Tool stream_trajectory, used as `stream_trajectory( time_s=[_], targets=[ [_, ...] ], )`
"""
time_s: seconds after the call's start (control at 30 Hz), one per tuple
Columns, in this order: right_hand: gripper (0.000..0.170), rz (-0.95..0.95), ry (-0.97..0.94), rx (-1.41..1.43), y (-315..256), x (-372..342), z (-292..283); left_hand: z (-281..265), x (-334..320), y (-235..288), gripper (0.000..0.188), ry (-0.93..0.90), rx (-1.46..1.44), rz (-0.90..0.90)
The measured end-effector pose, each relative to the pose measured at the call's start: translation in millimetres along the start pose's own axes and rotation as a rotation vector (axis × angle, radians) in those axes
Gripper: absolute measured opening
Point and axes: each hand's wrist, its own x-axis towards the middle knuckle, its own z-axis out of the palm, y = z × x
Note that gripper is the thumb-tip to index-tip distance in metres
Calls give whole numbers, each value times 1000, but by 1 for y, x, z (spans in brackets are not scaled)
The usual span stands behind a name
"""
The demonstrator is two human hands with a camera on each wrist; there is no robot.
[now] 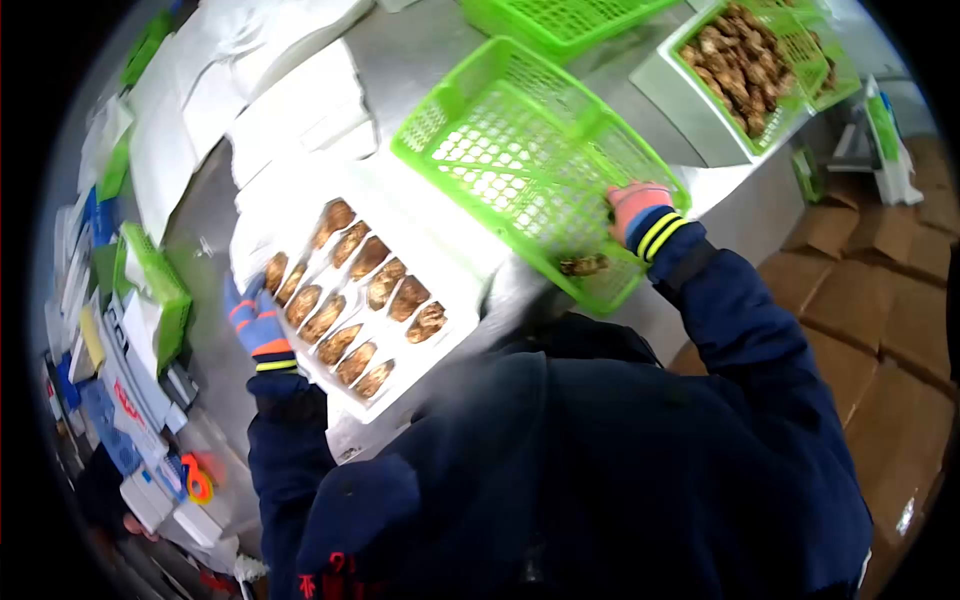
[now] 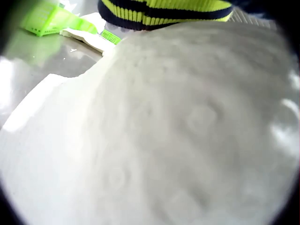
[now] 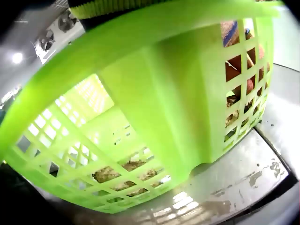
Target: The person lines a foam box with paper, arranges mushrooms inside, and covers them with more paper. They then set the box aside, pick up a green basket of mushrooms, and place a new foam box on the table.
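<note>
A white tray (image 1: 455,322) holds rows of brown, rough oval pieces (image 1: 370,257). Against its left side lies my gloved left hand (image 1: 258,318), fingers extended along the edge. My gloved right hand (image 1: 640,208) reaches inside the right end of a green mesh basket (image 1: 470,115); its fingertips are mostly hidden. Beside that hand, a few brown pieces (image 1: 583,265) lie on the basket floor. In the right wrist view, parts of the glove (image 3: 229,33) and brown pieces (image 3: 107,174) show through the mesh. The tray's pale surface (image 2: 187,117) fills most of the left wrist view.
Another green basket (image 1: 745,70), full of brown pieces, sits in a white box (image 1: 690,120) at upper right. A further green basket (image 1: 560,22) stands at the top. White sheets (image 1: 300,110) lie behind the tray. Cardboard boxes (image 1: 850,290) are at right, an orange tape dispenser (image 1: 198,480) at lower left.
</note>
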Motion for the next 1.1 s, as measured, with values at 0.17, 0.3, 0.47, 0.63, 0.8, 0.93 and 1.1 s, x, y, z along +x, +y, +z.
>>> stream_trajectory(
  time_s=[0.17,0.3,0.47,0.63,0.8,0.93,1.1],
  targets=[
    [43,121,-108,19,-9,3,-26,0,-4,2,63,12,-62,-8],
    [27,136,-21,129,4,-3,-65,0,-2,0,30,39,167,99],
    [21,-399,426,520,-65,10,-172,-4,-1,20,27,-13,356,192],
    [32,-942,591,456,-201,82,-219,-2,-2,11,27,22,290,162],
    [32,-1067,571,275,-253,134,-200,-3,-2,14,28,47,333,156],
    [34,-1134,611,243,-259,145,-185,-2,-1,10,28,55,270,145],
    [27,-906,746,178,-254,131,-181,-4,-1,17,28,-3,281,101]
  ],
)
